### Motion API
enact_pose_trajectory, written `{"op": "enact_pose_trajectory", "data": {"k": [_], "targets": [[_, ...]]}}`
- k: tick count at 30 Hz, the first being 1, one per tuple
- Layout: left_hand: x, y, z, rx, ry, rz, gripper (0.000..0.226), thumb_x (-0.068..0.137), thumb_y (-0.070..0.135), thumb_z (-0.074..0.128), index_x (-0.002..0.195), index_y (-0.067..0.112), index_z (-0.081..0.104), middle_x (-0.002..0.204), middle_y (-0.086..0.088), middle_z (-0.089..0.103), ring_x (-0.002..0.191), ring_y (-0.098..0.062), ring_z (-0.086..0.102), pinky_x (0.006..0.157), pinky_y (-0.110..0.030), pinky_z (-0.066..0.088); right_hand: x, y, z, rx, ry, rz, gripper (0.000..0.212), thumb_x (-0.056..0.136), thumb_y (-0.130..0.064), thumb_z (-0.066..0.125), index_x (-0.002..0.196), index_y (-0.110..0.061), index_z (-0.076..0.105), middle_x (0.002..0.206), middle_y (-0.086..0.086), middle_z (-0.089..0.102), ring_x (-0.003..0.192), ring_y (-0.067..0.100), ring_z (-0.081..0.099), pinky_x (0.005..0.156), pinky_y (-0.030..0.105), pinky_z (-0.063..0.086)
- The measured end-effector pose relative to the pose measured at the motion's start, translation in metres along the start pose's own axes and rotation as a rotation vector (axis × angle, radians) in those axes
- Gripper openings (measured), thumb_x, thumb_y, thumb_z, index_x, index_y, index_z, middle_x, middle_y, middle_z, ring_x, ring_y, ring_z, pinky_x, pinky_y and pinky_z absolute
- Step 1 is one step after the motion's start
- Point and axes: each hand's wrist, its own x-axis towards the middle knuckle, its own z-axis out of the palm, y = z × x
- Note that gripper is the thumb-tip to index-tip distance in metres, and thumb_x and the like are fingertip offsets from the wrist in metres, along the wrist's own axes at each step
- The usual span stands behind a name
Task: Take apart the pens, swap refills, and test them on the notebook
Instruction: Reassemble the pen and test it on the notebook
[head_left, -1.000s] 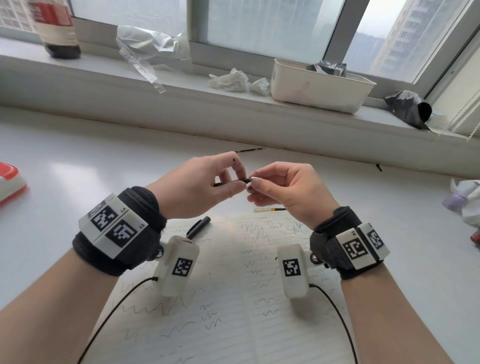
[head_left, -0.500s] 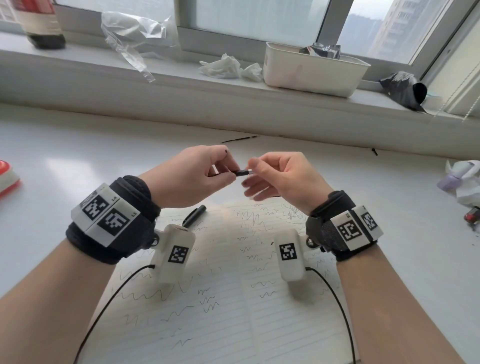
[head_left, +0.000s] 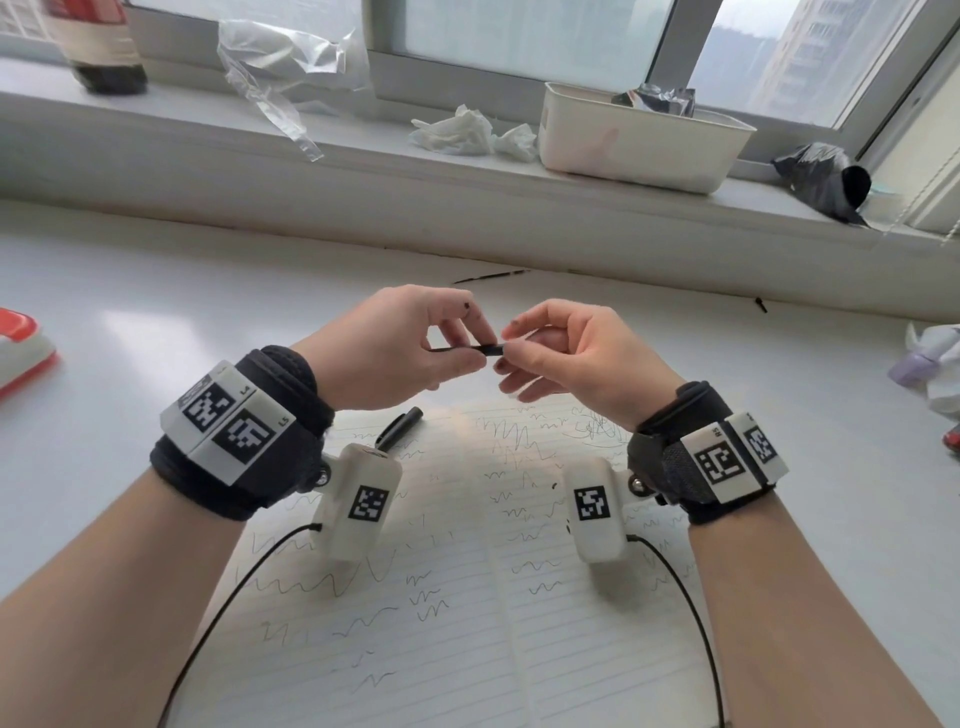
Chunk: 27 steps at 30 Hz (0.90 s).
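White desk under a window sill, open notebook (head_left: 467, 597) with scribbles directly below both hands. Left hand (head_left: 395, 353) pinches a thin black pen part (head_left: 467, 349); right hand (head_left: 566, 358) pinches its right end, fingertips curled onto it. Part's long axis runs left-right, level between the two hands, held above the page. Likely pulling apart or pushing together along that axis. Another black pen piece (head_left: 400, 427) lies on the notebook just under the left wrist.
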Motion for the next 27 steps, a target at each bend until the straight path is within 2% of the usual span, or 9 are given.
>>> {"op": "enact_pose_trajectory", "data": {"k": [2,5,8,11,15,17,21,24,27], "targets": [[0.000,-0.002,-0.001,0.019,0.005,0.011,0.008,0.086,0.043,0.066,0.093,0.041,0.067,0.084,0.015,0.068,0.054,-0.001,0.060,0.055,-0.022,0.047,-0.001,0.001,-0.001,0.009,-0.008,-0.017,0.013,0.091,-0.009,0.065,0.098,0.001,0.064,0.084,0.014,0.076,0.078,0.030,0.075,0.067,0.033,0.061],[0.000,-0.001,-0.001,0.068,0.009,0.007,0.011,0.086,0.047,0.063,0.095,0.042,0.067,0.082,0.016,0.067,0.059,0.001,0.058,0.055,-0.019,0.041,-0.002,0.001,-0.001,0.000,-0.007,0.000,0.014,0.092,-0.013,0.065,0.094,0.000,0.066,0.083,0.015,0.076,0.076,0.031,0.075,0.064,0.033,0.061],[0.000,0.006,-0.002,0.087,-0.008,-0.024,0.013,0.091,0.039,0.059,0.099,0.036,0.069,0.081,0.017,0.068,0.060,0.001,0.058,0.058,-0.020,0.046,-0.005,-0.003,-0.003,0.079,0.036,0.023,0.011,0.090,-0.010,0.066,0.093,0.001,0.067,0.083,0.016,0.076,0.073,0.028,0.075,0.060,0.030,0.060],[-0.004,0.014,-0.007,0.094,-0.047,-0.048,0.015,0.095,0.033,0.055,0.091,0.033,0.070,0.073,0.021,0.070,0.049,0.003,0.052,0.049,-0.010,0.039,-0.013,-0.009,-0.005,0.141,0.040,0.024,0.007,0.088,-0.004,0.067,0.094,0.000,0.067,0.085,0.017,0.076,0.073,0.026,0.075,0.059,0.028,0.059],[-0.017,0.031,-0.016,0.132,0.002,-0.008,0.010,0.090,0.033,0.065,0.092,0.028,0.073,0.069,0.022,0.067,0.058,0.007,0.058,0.051,-0.003,0.038,-0.027,-0.020,-0.004,0.079,0.019,0.034,0.018,0.091,-0.017,0.066,0.089,0.000,0.069,0.082,0.016,0.076,0.071,0.027,0.075,0.059,0.028,0.058],[-0.026,0.041,-0.021,0.144,0.035,-0.002,0.007,0.088,0.031,0.068,0.090,0.027,0.073,0.064,0.027,0.066,0.056,0.010,0.058,0.050,-0.003,0.038,-0.034,-0.027,0.002,0.063,0.014,0.044,0.020,0.092,-0.020,0.064,0.086,-0.001,0.069,0.077,0.013,0.076,0.066,0.023,0.073,0.057,0.026,0.057],[-0.042,0.050,-0.025,0.104,0.026,-0.032,0.007,0.082,0.033,0.074,0.090,0.033,0.075,0.081,0.016,0.072,0.050,0.002,0.060,0.050,-0.009,0.043,-0.047,-0.036,0.010,0.011,-0.054,0.068,0.017,0.095,-0.017,0.061,0.086,-0.004,0.068,0.077,0.011,0.075,0.066,0.020,0.072,0.058,0.025,0.057],[-0.053,0.054,-0.028,0.093,0.042,-0.032,0.009,0.081,0.033,0.077,0.089,0.034,0.076,0.083,0.013,0.073,0.046,0.004,0.056,0.047,-0.005,0.039,-0.056,-0.040,0.015,-0.023,-0.062,0.061,0.014,0.095,-0.013,0.060,0.087,-0.004,0.067,0.074,0.008,0.074,0.064,0.018,0.070,0.058,0.024,0.056],[-0.058,0.059,-0.028,0.124,0.065,-0.021,0.010,0.079,0.029,0.078,0.089,0.031,0.078,0.082,0.012,0.074,0.046,0.003,0.054,0.051,-0.004,0.040,-0.062,-0.041,0.020,-0.027,-0.069,0.092,0.016,0.095,-0.014,0.059,0.086,-0.003,0.066,0.072,0.009,0.069,0.061,0.016,0.066,0.059,0.024,0.056]]}}
